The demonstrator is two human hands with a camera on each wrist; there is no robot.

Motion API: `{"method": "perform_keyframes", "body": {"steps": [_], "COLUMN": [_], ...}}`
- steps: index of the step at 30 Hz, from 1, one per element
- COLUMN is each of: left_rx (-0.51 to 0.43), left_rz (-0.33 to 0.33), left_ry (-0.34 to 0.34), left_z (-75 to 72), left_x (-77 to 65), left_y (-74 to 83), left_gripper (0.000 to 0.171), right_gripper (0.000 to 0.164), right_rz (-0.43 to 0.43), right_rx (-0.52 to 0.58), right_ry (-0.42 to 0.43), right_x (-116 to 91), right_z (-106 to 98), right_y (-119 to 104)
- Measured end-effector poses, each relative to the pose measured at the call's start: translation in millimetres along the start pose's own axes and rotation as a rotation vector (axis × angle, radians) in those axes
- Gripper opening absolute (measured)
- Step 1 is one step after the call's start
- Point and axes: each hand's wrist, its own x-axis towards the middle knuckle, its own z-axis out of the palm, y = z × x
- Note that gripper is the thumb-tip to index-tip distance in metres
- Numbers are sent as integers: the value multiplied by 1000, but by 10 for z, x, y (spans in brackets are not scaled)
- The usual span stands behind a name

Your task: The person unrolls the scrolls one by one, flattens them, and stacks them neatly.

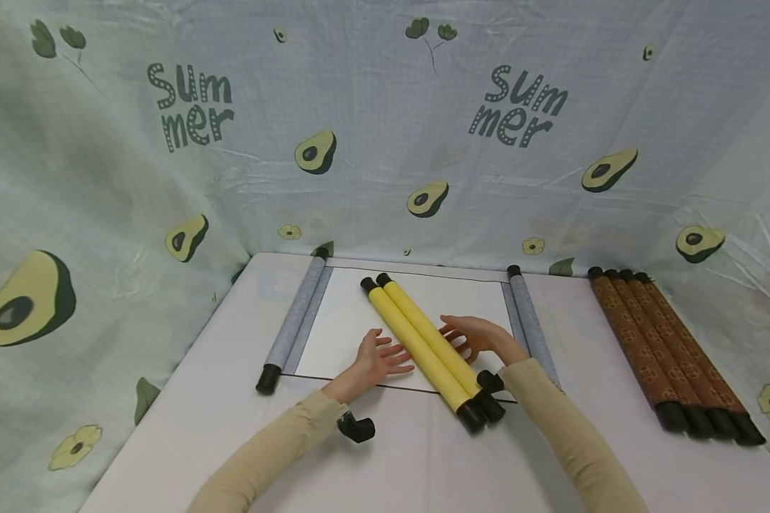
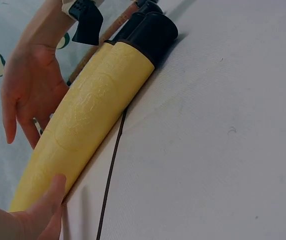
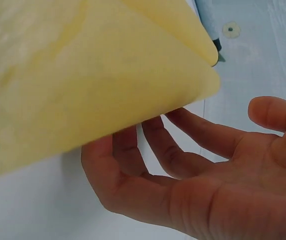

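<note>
Two rolled yellow scrolls [image 1: 417, 342] with black end knobs lie side by side, slanting across the white sheet of an unrolled scroll [image 1: 353, 299]. My left hand [image 1: 366, 367] is at their left side, fingers spread and fairly straight, the fingertips close against the nearer roll. In the left wrist view, part of the left hand [image 2: 40, 212] overlaps the yellow paper. On the other side, my right hand [image 1: 481, 335] has loosely bent fingers. The right wrist view shows these fingers [image 3: 168, 145] reaching under the edge of a yellow roll, thumb apart from it. Their tips are hidden.
The unrolled scroll has grey rolled ends with black knobs, one left [image 1: 291, 320] and one right [image 1: 531, 320]. Several brown patterned scrolls [image 1: 670, 349] lie in a row at the table's right. A patterned cloth [image 1: 372, 92] hangs behind the white table [image 1: 231, 399].
</note>
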Motion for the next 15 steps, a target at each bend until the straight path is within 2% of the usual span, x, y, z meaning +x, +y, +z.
{"method": "perform_keyframes", "body": {"steps": [7, 15], "left_rx": [24, 97], "left_rz": [14, 47], "left_ry": [9, 37], "left_z": [37, 75], "left_x": [29, 48], "left_y": [-16, -24], "left_gripper": [56, 55], "right_gripper": [63, 66], "right_rz": [-5, -74], "right_rx": [-13, -50], "right_ry": [-9, -76], "right_x": [-12, -45], "right_z": [-2, -43], "right_y": [-10, 17]}}
